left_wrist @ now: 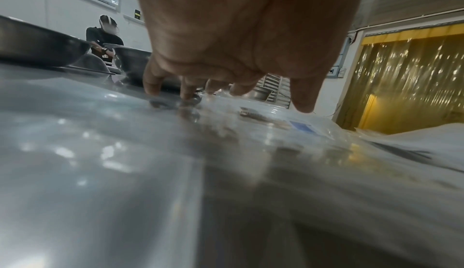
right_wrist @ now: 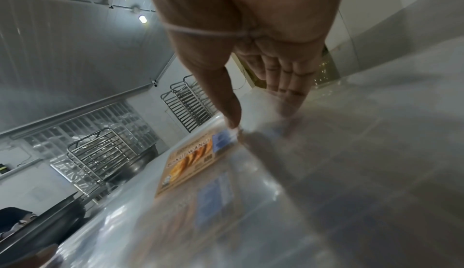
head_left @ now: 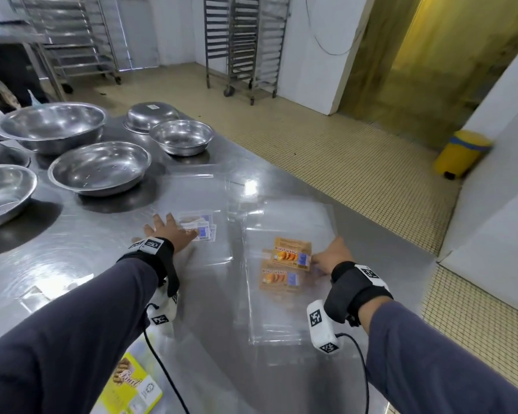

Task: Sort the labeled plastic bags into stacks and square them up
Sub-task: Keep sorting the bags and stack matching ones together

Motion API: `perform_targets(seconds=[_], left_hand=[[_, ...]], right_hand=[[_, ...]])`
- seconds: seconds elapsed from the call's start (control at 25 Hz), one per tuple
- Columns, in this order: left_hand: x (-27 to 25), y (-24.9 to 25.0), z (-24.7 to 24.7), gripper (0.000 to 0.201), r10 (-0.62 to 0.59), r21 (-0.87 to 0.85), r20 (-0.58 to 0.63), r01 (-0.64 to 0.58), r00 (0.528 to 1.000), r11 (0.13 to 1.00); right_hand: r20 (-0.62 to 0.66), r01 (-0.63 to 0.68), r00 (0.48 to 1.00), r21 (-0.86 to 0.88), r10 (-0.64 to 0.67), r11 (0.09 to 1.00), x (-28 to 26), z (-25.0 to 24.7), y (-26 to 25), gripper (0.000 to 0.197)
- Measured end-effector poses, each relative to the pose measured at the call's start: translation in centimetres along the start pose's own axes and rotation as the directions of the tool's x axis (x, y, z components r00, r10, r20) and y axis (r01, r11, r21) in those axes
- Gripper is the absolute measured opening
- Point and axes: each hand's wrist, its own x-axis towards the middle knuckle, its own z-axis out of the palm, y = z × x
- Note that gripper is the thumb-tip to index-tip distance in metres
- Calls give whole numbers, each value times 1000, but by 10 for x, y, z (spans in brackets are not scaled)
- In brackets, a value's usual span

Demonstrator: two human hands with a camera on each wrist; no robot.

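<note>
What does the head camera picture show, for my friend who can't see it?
Two hands work on a shiny steel table: the left hand lies flat on a stack of clear plastic bags with white labels, and the right hand touches a stack of clear plastic bags with orange labels. Round steel bowls sit further back on the left.

Glossy clear plastic bags (head_left: 287,234), seemingly paper-labelled, on polished steel table (head_left: 72,264)

Two stacks of labeled bags (head_left: 286,264) (head_left: 196,228), five steel bowls (head_left: 99,167), one upturned bowl (head_left: 151,115), two hands (head_left: 168,233) (head_left: 331,255).
</note>
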Motion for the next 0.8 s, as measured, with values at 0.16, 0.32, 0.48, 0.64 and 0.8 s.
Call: perform_targets(seconds=[0.16,0.32,0.48,0.64,0.8], left_hand=[[-53,7,-12,91,33,-55,-1,-33,999,998],[-123,6,-21,84,123,-54,-31,-124,992,991],[-192,-12,-17,79,163,-23,-5,-164,987,986],[-271,-47,-7,76,154,-24,-33,-155,988,988],[-333,-93,9,76,89,-155,-51,-96,995,983]], right_hand=[[55,38,998,13,-39,999,-19,-11,-6,85],[166,202,971,-159,-175,966,-61,-22,-17,77],[370,385,872,-111,-322,916,-118,-21,-20,57],[539,605,714,-153,-447,782,-185,-12,-11,69],[666,748,557,-142,-497,649,-243,6,-2,76]])
